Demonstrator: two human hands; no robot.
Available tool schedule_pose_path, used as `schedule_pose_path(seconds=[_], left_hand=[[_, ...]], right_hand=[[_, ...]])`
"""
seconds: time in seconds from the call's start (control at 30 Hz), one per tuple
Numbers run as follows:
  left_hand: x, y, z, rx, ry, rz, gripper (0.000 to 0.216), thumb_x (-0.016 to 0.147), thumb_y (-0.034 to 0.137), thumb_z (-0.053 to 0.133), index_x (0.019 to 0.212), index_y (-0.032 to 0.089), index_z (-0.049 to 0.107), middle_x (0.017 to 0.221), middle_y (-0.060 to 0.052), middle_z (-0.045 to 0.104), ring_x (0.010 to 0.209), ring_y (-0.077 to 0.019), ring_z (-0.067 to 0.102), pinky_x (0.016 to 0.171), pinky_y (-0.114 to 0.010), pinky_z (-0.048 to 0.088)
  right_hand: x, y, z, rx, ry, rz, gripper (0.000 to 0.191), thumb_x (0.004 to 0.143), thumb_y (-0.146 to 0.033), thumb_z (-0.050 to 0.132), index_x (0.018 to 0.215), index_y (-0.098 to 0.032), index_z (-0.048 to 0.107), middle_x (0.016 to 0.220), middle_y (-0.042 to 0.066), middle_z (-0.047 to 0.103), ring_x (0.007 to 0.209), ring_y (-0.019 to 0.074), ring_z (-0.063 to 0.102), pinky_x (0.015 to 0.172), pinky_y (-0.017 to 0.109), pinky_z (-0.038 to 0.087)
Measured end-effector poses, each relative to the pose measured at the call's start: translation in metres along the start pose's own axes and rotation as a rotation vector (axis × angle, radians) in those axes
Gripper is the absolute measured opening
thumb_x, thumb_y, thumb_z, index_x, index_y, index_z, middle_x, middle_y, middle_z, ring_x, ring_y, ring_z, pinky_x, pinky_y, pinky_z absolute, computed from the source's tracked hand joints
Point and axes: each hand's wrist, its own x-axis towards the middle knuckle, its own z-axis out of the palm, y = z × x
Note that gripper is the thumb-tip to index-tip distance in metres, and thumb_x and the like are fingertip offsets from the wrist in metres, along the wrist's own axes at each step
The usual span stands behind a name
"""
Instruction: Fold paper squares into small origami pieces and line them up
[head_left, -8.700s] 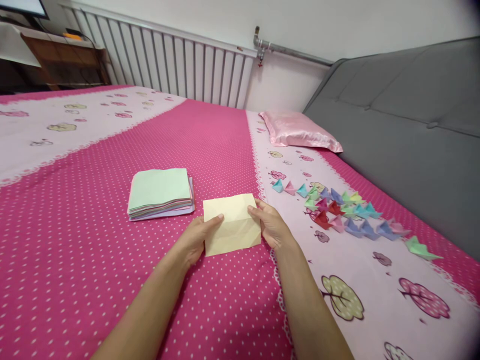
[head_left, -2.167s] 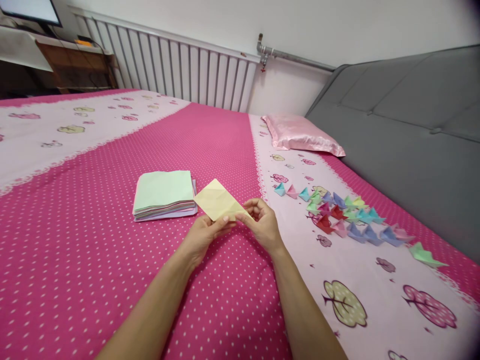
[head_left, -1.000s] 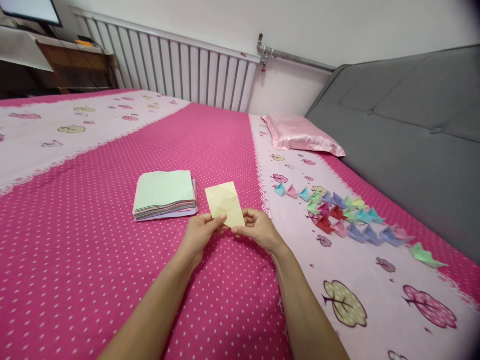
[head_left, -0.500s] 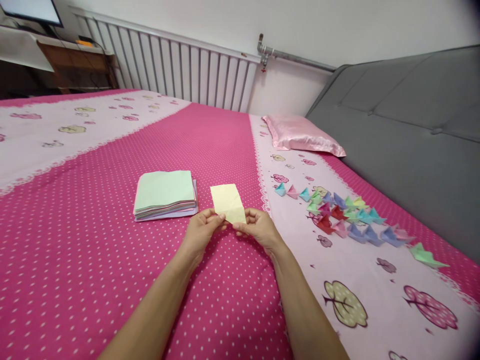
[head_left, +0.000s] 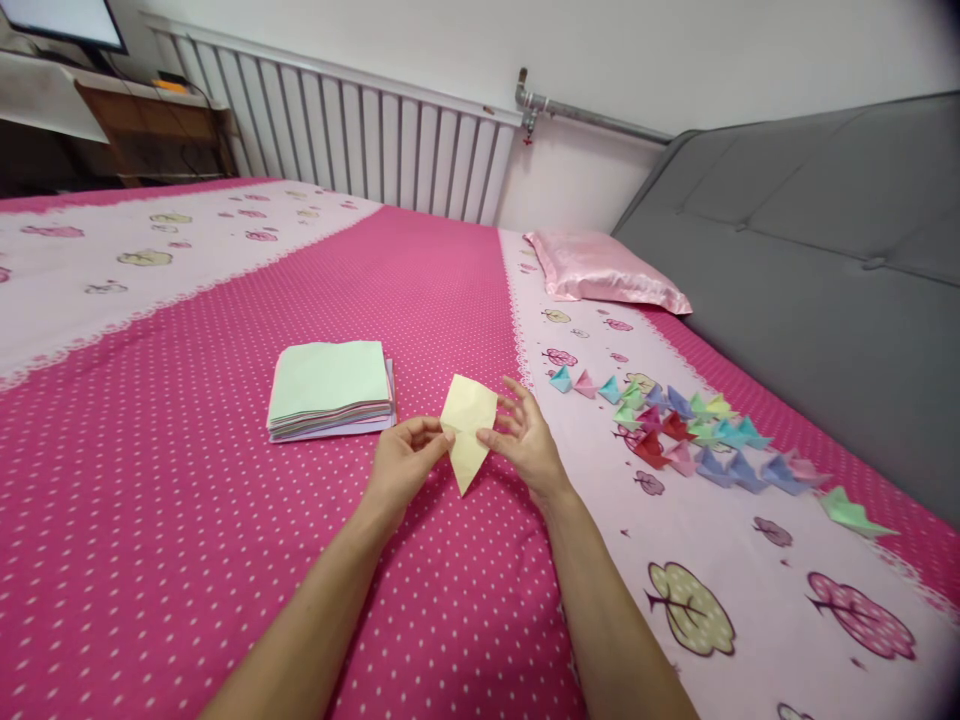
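A pale yellow folded paper (head_left: 467, 428) is held upright between both hands just above the pink dotted bedspread (head_left: 187, 520), its point turned down. My left hand (head_left: 401, 465) pinches its left edge with thumb and forefinger. My right hand (head_left: 525, 440) pinches its right edge, the other fingers spread. A stack of pastel paper sheets (head_left: 330, 388), mint green on top, lies to the left of the hands.
Several small folded paper shapes (head_left: 682, 425) in mixed colours lie in a row on the right strip of the bed. A shiny pink pillow (head_left: 600, 270) sits by the grey padded headboard (head_left: 810, 270). A white radiator (head_left: 352, 135) lines the far wall.
The yellow paper went from a flat rectangle to a narrower folded shape with its point down. My right fingers spread out; both hands stayed in place.
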Motion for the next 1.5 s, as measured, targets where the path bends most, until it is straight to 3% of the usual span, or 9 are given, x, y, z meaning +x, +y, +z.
schedule_pose_path(seconds=[0.1,0.23,0.4,0.5,0.77,0.9,1.2,1.33,1.5], left_hand=[[-0.0006,-0.0002,0.0004,0.026,-0.01,-0.018,0.027,0.059,0.032,0.072,0.075,0.011,0.065,0.068,-0.006,0.066,0.055,-0.0122,0.057,0.05,-0.021,0.042],[-0.0021,0.0009,0.0003,-0.018,-0.057,-0.067,0.03,0.058,0.031,0.073,0.078,0.011,0.067,0.071,-0.006,0.068,0.057,-0.0142,0.059,0.054,-0.023,0.044],[-0.0038,0.0022,-0.0006,-0.064,-0.113,-0.138,0.027,0.058,0.03,0.073,0.077,0.012,0.066,0.067,-0.003,0.067,0.054,-0.0126,0.058,0.053,-0.022,0.044],[-0.0034,0.0009,-0.0016,-0.08,-0.123,-0.137,0.024,0.06,0.029,0.073,0.077,0.013,0.066,0.067,-0.002,0.067,0.054,-0.0122,0.058,0.053,-0.022,0.043],[-0.0024,-0.0034,-0.0034,-0.079,-0.15,-0.094,0.025,0.062,0.029,0.072,0.081,0.014,0.067,0.075,-0.005,0.068,0.059,-0.012,0.059,0.057,-0.021,0.045],[-0.0029,-0.0021,-0.0028,-0.072,-0.154,-0.08,0.03,0.061,0.032,0.073,0.082,0.013,0.067,0.079,-0.008,0.068,0.06,-0.0131,0.06,0.057,-0.022,0.045],[-0.0019,0.0004,-0.0001,-0.109,-0.057,-0.113,0.033,0.054,0.034,0.077,0.075,0.012,0.065,0.067,-0.004,0.067,0.054,-0.0116,0.058,0.052,-0.022,0.043],[-0.0021,0.0022,0.002,-0.113,0.02,-0.109,0.034,0.051,0.032,0.078,0.073,0.012,0.063,0.063,-0.003,0.066,0.05,-0.0114,0.057,0.049,-0.022,0.042],[-0.0005,0.0006,0.0014,-0.096,0.075,-0.108,0.033,0.049,0.03,0.079,0.07,0.011,0.062,0.059,-0.003,0.065,0.047,-0.0118,0.056,0.048,-0.023,0.042]], right_hand=[[0.0003,-0.0011,-0.0014,-0.144,0.045,-0.112,0.064,0.063,-0.031,0.072,0.121,-0.029,0.045,0.135,0.006,0.039,0.116,0.0226,0.044,0.094,0.038,0.039],[0.001,-0.0016,-0.002,-0.105,0.032,-0.09,0.052,0.07,-0.036,0.066,0.118,-0.026,0.049,0.132,0.004,0.044,0.119,0.0214,0.042,0.099,0.037,0.035],[0.0004,-0.0022,-0.0018,0.104,-0.027,0.106,0.05,0.074,-0.04,0.06,0.119,-0.024,0.046,0.096,0.006,0.065,0.087,0.0194,0.062,0.072,0.031,0.049],[-0.0004,-0.0025,-0.0028,0.158,-0.038,0.136,0.046,0.074,-0.042,0.06,0.114,-0.022,0.05,0.077,0.002,0.065,0.07,0.0171,0.063,0.063,0.028,0.05],[-0.0007,-0.0027,-0.0053,0.27,-0.058,0.256,0.046,0.065,-0.036,0.07,0.107,-0.023,0.055,0.068,-0.002,0.063,0.056,0.0131,0.059,0.054,0.025,0.047],[-0.0013,-0.0025,-0.0033,0.254,-0.007,0.26,0.034,0.059,-0.032,0.074,0.088,-0.02,0.063,0.074,-0.001,0.063,0.062,0.0122,0.059,0.059,0.024,0.047],[-0.0017,0.0008,-0.0011,0.085,-0.064,0.182,0.027,0.065,-0.041,0.069,0.077,-0.017,0.068,0.09,0.005,0.067,0.077,0.0162,0.061,0.07,0.028,0.047],[-0.0044,-0.0035,-0.0008,-0.004,-0.161,0.157,0.03,0.061,-0.037,0.073,0.084,-0.018,0.068,0.086,0.005,0.068,0.077,0.0169,0.061,0.072,0.03,0.046],[-0.0059,-0.0052,0.0006,-0.145,-0.238,0.147,0.032,0.058,-0.036,0.075,0.082,-0.016,0.068,0.07,0.001,0.065,0.062,0.014,0.057,0.06,0.026,0.043]])
